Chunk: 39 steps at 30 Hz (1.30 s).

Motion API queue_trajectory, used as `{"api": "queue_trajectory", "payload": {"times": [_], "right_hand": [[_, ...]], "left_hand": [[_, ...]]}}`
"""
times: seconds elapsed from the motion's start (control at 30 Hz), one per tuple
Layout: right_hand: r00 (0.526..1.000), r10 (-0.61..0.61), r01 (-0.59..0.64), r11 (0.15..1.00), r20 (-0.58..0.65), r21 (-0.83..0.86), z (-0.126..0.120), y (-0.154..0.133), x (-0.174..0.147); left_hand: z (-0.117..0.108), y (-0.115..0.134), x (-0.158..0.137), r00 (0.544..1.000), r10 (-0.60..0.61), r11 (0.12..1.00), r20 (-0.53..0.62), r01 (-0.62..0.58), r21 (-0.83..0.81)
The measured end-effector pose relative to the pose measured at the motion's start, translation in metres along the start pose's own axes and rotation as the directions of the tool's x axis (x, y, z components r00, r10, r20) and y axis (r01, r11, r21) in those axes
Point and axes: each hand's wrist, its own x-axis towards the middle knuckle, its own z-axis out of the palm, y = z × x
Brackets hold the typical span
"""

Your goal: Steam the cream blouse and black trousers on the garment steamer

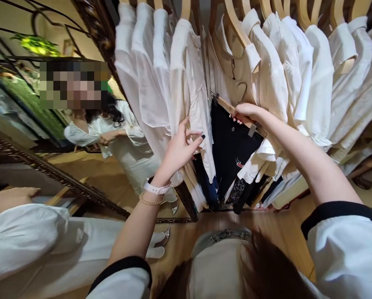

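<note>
My right hand (246,114) is closed around the wooden bar of a clip hanger (226,104). From its metal clips hang black pants (231,143) with a button at the waist and a small red and white tag. The garment sits in a gap between white and cream tops on the rack. To the left, my left hand (183,145) has its fingers spread against a cream blouse (186,74), at the gap's left side. That wrist wears a pale watch and a beaded bracelet. A beige top (232,81) hangs behind the hanger.
More white shirts (318,74) hang on wooden hangers to the right. At left leans a large ornate-framed mirror (108,203), reflecting a person in white. That person's sleeve (33,224) and pale skirt are close at my lower left, above a wooden floor (276,236).
</note>
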Motion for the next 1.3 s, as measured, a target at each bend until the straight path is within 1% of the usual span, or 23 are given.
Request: {"api": "queue_trajectory", "payload": {"times": [0.07,0.17,0.3,0.37,0.43,0.47,0.53,0.57,0.63,0.67,0.73,0.77,0.83,0.87,0.9,0.93,1.0,1.07,1.1,1.13,1.2,1.23,1.3], "right_hand": [[0.999,0.053,-0.053,0.999,0.002,-0.008,-0.01,0.005,-0.019],[0.999,0.011,-0.014,0.997,-0.042,-0.077,-0.021,0.008,-0.057],[0.995,-0.058,0.041,0.98,-0.082,-0.195,-0.035,0.007,-0.127],[0.988,-0.093,0.064,0.973,-0.123,-0.222,-0.045,0.01,-0.164],[0.968,-0.102,0.052,0.975,-0.229,-0.214,-0.055,0.015,-0.2],[0.946,-0.085,0.021,0.979,-0.312,-0.203,-0.059,0.018,-0.217],[0.872,-0.023,-0.068,0.983,-0.488,-0.168,-0.066,0.025,-0.248],[0.834,0.001,-0.099,0.984,-0.552,-0.148,-0.068,0.028,-0.261],[0.779,0.023,-0.128,0.984,-0.626,-0.123,-0.071,0.037,-0.281],[0.766,0.028,-0.135,0.984,-0.642,-0.119,-0.071,0.042,-0.289],[0.744,0.047,-0.158,0.982,-0.667,-0.107,-0.073,0.052,-0.307],[0.721,0.065,-0.18,0.979,-0.69,-0.095,-0.073,0.055,-0.32],[0.659,0.092,-0.238,0.967,-0.746,-0.092,-0.074,0.059,-0.363],[0.615,0.09,-0.284,0.952,-0.784,-0.114,-0.074,0.059,-0.395],[0.56,0.088,-0.358,0.922,-0.824,-0.145,-0.075,0.059,-0.432],[0.493,0.086,-0.452,0.875,-0.866,-0.171,-0.076,0.057,-0.473],[0.334,0.076,-0.636,0.754,-0.939,-0.165,-0.078,0.055,-0.557],[0.17,0.086,-0.75,0.658,-0.982,-0.072,-0.079,0.054,-0.628],[0.111,0.106,-0.775,0.632,-0.988,-0.02,-0.079,0.054,-0.656],[0.069,0.123,-0.79,0.612,-0.99,0.021,-0.079,0.054,-0.681],[0.033,0.151,-0.806,0.589,-0.988,0.063,-0.078,0.054,-0.723],[0.017,0.159,-0.809,0.582,-0.987,0.08,-0.078,0.053,-0.743],[-0.028,0.162,-0.814,0.569,-0.986,0.117,-0.078,0.051,-0.782]], "left_hand": [[0.009,-0.011,0.001,0.999,0.044,0.987,0.0,-0.043,-0.153],[0.02,-0.026,0.001,0.996,0.087,0.955,-0.028,-0.092,-0.282],[0.038,-0.042,0.008,0.991,0.121,0.943,-0.059,-0.133,-0.304],[0.06,-0.048,0.015,0.989,0.148,0.949,-0.03,-0.151,-0.278],[0.097,-0.054,0.018,0.982,0.185,0.957,0.047,-0.169,-0.237],[0.119,-0.056,0.017,0.972,0.21,0.958,0.101,-0.184,-0.22],[0.17,-0.061,0.01,0.94,0.265,0.953,0.213,-0.223,-0.204],[0.196,-0.064,0.004,0.922,0.288,0.949,0.257,-0.24,-0.204],[0.245,-0.07,-0.009,0.903,0.309,0.944,0.299,-0.254,-0.208],[0.267,-0.072,-0.015,0.903,0.308,0.944,0.299,-0.252,-0.213],[0.305,-0.074,-0.026,0.908,0.302,0.943,0.291,-0.239,-0.233],[0.32,-0.071,-0.032,0.907,0.3,0.942,0.294,-0.232,-0.243],[0.339,-0.051,-0.05,0.895,0.311,0.937,0.321,-0.232,-0.261],[0.344,-0.033,-0.064,0.888,0.322,0.933,0.328,-0.238,-0.271],[0.346,-0.01,-0.08,0.887,0.335,0.926,0.318,-0.247,-0.285],[0.346,0.016,-0.1,0.889,0.35,0.916,0.296,-0.258,-0.308],[0.345,0.073,-0.141,0.889,0.388,0.884,0.243,-0.283,-0.373],[0.35,0.123,-0.178,0.881,0.426,0.839,0.205,-0.299,-0.455],[0.356,0.143,-0.194,0.885,0.431,0.814,0.177,-0.297,-0.499],[0.364,0.159,-0.209,0.889,0.428,0.79,0.159,-0.283,-0.544],[0.387,0.186,-0.237,0.894,0.412,0.74,0.176,-0.216,-0.637],[0.399,0.198,-0.252,0.888,0.404,0.716,0.218,-0.159,-0.679],[0.421,0.222,-0.284,0.856,0.398,0.672,0.33,-0.028,-0.74]]}}
